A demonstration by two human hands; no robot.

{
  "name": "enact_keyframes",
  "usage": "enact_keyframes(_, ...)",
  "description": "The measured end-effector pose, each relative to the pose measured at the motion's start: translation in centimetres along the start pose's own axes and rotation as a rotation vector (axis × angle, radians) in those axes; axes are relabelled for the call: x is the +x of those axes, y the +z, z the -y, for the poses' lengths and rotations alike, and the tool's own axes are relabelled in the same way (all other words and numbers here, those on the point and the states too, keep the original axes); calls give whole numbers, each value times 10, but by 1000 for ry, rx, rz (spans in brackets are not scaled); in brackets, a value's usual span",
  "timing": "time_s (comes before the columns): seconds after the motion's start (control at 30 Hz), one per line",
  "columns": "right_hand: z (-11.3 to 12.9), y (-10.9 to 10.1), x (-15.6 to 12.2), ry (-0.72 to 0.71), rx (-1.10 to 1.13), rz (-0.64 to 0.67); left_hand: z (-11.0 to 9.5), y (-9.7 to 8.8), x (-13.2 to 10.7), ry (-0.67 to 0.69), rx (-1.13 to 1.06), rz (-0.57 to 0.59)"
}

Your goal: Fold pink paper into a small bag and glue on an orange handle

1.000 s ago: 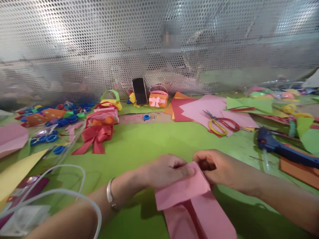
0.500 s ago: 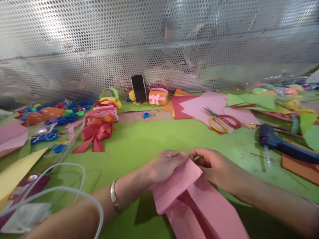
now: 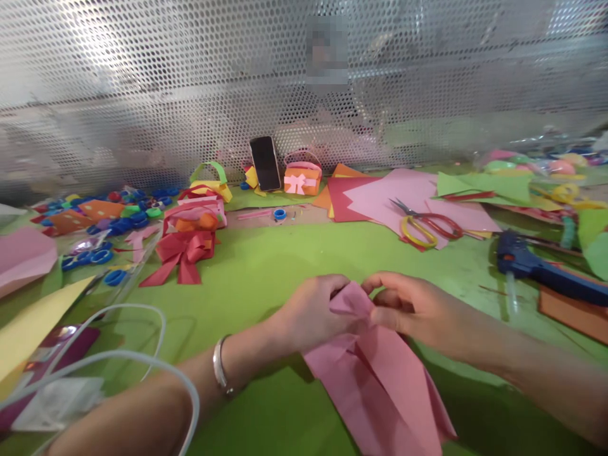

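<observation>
Your fingertips meet at the top fold of a pink paper sheet [image 3: 380, 373]: the left hand [image 3: 311, 313] curls closed around the folded tip from its side, and the right hand [image 3: 403, 307] pinches the same tip between thumb and forefinger, so both hands grip the paper at one point and nearly touch each other. From that pinch the folded sheet runs down toward you, lying low over the green table cover [image 3: 266, 266] with creased flaps overlapping along its middle. On your left wrist sits a silver bangle [image 3: 219, 373], and a white cable [image 3: 142, 364] loops just beside that forearm. Farther out on the left lies a red paper bow [image 3: 183, 253], with a small pink paper basket [image 3: 197, 218] right behind it and a scatter of blue bottle caps [image 3: 118, 225] beyond. On the right, well apart from your hands, yellow-and-red-handled scissors [image 3: 425, 228] rest on a pink sheet, and a blue glue gun [image 3: 532, 269] lies near the table's right edge. At the back, a dark phone [image 3: 265, 163] leans upright against the perforated metal screen [image 3: 190, 82], just beside an orange gift box with a pink bow [image 3: 302, 180].
</observation>
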State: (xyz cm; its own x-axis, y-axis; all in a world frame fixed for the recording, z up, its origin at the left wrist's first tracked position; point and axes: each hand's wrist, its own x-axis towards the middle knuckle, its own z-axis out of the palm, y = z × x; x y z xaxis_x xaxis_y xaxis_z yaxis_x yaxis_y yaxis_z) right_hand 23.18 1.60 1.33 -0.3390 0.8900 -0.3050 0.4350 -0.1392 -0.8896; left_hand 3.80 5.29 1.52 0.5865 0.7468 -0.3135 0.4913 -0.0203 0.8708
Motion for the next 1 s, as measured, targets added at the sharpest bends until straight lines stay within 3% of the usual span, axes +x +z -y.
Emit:
enact_keyframes(0.1, -2, 5, 0, -23, -289, -118, 0, 4, 1, 143, 244, -102)
enact_keyframes(0.23, -9, 8, 4, -6, -450, -237, -6, 9, -2, 358, 624, -246)
enact_keyframes(0.37, -18, 5, 7, -51, -546, -180, -11, 11, -17, 427, 1019, -6)
enact_keyframes(0.43, -21, 4, 5, -105, -597, -157, -8, 12, -30, 403, 1044, 68)
enact_keyframes(0.57, -31, 0, -8, -292, -729, -130, 6, 10, -58, 349, 982, 11)
enact_keyframes(0.7, -43, -10, -22, -789, -965, -96, 14, 9, -71, 473, 984, 0)
enact_keyframes(0.77, -43, -14, -25, -963, -1064, -86, 16, 10, -69, 562, 988, -35)
enact_keyframes(0.9, -38, -16, -16, -976, -1033, -22, 17, 15, -61, 679, 1140, -86)
enact_keyframes(1.0, -36, -13, -6, -996, -946, 12, 15, 23, -62, 673, 1235, -96)
